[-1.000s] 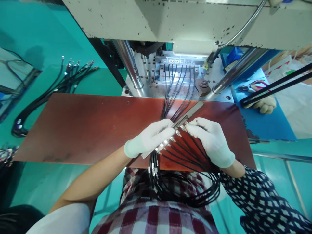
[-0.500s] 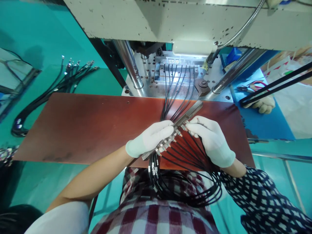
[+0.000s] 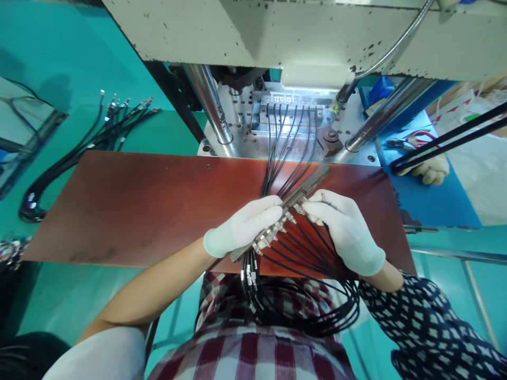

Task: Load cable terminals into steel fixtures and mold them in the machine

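Observation:
My left hand, in a white glove, is wrapped round a long metal bar held at a slant over the brown board. Several metal connectors sit in a row along the bar's lower edge, with black cables running from them down to a coiled bundle over my lap. My right hand, also gloved, pinches a connector or its cable at the upper part of the row; the fingers partly hide it. Other black cables run from a metal fixture in the machine toward the bar.
The brown board spans the front of the machine, between two steel posts. At left hangs another cable bundle. Pliers and a glove lie on a blue surface at right.
My right hand has shifted very slightly to the right and down. The bar and my left hand look almost unchanged.

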Available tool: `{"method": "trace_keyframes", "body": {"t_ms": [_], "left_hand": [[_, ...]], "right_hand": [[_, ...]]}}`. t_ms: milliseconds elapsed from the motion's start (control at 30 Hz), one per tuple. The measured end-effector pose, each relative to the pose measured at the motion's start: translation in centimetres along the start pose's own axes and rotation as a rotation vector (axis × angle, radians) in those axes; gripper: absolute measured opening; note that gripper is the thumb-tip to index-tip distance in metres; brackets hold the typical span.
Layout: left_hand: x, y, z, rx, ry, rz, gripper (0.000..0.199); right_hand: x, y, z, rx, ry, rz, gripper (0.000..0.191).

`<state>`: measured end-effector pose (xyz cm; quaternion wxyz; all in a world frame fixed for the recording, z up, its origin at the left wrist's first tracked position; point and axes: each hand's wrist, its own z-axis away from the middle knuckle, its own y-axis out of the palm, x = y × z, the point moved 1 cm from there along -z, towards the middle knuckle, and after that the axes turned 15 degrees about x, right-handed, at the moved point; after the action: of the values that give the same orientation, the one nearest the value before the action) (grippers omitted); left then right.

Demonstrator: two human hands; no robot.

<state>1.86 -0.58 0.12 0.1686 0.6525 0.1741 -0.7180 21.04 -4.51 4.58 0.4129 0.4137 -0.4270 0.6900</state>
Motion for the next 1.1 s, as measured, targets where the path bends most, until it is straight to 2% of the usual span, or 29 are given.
{"method": "trace_keyframes", "body": {"t_ms": [233,400,500,567,667,800,933,1000,1100], "left_hand": [[-0.7,-0.1,0.4,-0.021,-0.074,-0.321,0.033],[-0.4,-0.3,0.3,-0.012,-0.037,-0.217,0.034],[-0.3,-0.3,0.3,-0.005,-0.06,-0.17,0.036],[-0.4,-0.4,0.3,-0.009,-0.078,-0.119,0.037],[-0.4,-0.4,0.3,-0.002,-0.072,-0.06,0.037],[-0.3,-0.5,0.2,0.004,-0.037,-0.058,0.036],[0.0,-0.6,0.1,0.012,-0.033,0.022,0.037],[0.1,-0.6,0.1,0.013,-0.029,0.03,0.037],[0.3,-0.5,0.0,0.031,-0.047,0.071,0.037]], "right_hand": [[-1.0,0.6,0.1,-0.02,0.044,0.021,0.025],[-1.5,-0.4,0.5,0.041,0.037,0.178,0.021],[-1.5,-1.7,1.2,0.159,-0.047,0.246,0.019],[-1.7,-2.4,1.8,0.18,-0.107,0.247,0.022],[-2.7,-2.9,2.2,0.101,-0.069,0.215,0.033],[-4.1,-2.6,1.8,0.026,-0.008,0.025,0.043],[-4.8,-2.1,1.3,-0.096,-0.071,-0.12,0.029],[-4.6,-1.8,1.2,-0.18,-0.069,-0.099,0.022],[-3.7,-1.4,0.8,-0.234,-0.041,-0.021,0.025]]}}
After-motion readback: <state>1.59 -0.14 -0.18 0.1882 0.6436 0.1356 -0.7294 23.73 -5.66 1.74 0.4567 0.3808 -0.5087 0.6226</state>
